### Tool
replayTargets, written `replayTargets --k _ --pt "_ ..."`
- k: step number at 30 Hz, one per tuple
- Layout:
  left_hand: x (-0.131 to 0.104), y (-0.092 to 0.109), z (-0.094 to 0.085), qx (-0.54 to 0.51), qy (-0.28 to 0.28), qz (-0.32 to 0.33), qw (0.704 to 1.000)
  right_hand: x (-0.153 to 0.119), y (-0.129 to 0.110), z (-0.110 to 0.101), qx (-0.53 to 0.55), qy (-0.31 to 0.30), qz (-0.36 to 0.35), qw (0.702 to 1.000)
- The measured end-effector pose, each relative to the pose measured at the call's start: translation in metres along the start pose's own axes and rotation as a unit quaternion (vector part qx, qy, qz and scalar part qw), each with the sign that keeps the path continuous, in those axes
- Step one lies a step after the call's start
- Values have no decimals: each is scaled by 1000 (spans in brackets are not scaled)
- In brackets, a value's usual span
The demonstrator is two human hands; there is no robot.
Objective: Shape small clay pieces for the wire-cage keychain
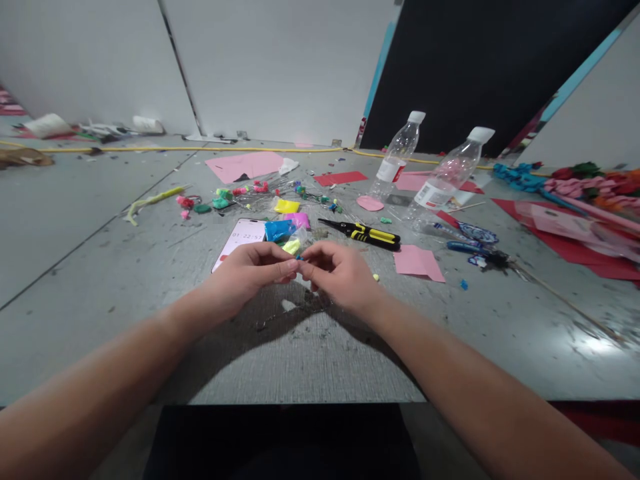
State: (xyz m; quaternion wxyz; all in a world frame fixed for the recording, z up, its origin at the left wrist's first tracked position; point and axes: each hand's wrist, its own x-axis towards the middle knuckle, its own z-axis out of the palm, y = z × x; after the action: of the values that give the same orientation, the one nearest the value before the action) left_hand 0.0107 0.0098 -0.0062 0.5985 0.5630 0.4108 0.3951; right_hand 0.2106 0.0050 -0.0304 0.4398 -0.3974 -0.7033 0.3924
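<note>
My left hand (247, 273) and my right hand (345, 275) meet above the near middle of the table. Their thumbs and fingertips pinch a small blue piece of modelling clay (299, 258), mostly covered by the fingers. Just beyond lie a blue packet (279, 231), a pink packet (299, 219) and a yellow packet (287, 206). A phone (242, 235) with a running timer lies partly behind my left hand. Pliers (363, 233) with black and yellow handles rest beyond my right hand. Thin wire (273, 320) lies on the table below the hands.
Two clear plastic bottles (399, 157) (450, 175) stand at the back right. Pink paper (419, 263) lies right of the pliers. Small coloured clay pieces on wires (257, 188) are scattered farther back. Blue-handled scissors (465, 247) and a thin stick (565, 300) lie on the right.
</note>
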Motion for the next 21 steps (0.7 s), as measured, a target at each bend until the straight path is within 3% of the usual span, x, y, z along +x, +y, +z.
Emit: replayTargets --k 5,9,14,21 --pt "0 0 -1 19 2 10 1000 -3 -9 -3 -93 -25 -78 992" --pt "-1 0 0 53 -5 2 999 0 -11 -7 -107 13 -88 990" --pt "0 -4 1 82 -38 -16 996 2 -6 -7 -43 48 -33 997" --pt "1 -4 -1 62 1 -8 998 5 4 0 78 47 75 993"
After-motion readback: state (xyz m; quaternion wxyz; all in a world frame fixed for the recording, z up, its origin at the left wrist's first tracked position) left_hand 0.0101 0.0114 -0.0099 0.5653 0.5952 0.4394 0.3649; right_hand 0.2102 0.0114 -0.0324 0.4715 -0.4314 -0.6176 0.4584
